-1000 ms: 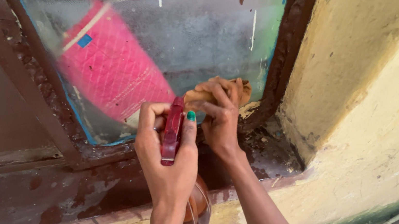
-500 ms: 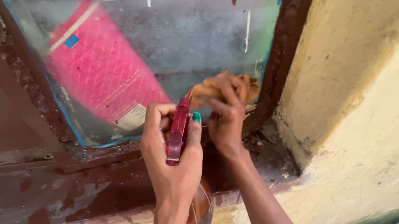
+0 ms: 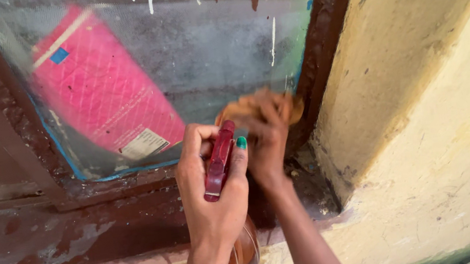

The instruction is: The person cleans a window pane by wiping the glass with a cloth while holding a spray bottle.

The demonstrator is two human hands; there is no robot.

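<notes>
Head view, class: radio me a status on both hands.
Left hand gripping red spray bottle. Right hand pressing orange cloth to window glass, lower right corner. Nothing in the way.

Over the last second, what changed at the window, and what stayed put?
The view has swung, so the pane and the pink thing behind it sit further left. The right hand rubbed the cloth a little toward the frame corner and is blurred now. Unchanged: the left hand still grips the spray bottle, and the right keeps the cloth.

Bare forearms, sleeveless, green-painted thumbnail
</notes>
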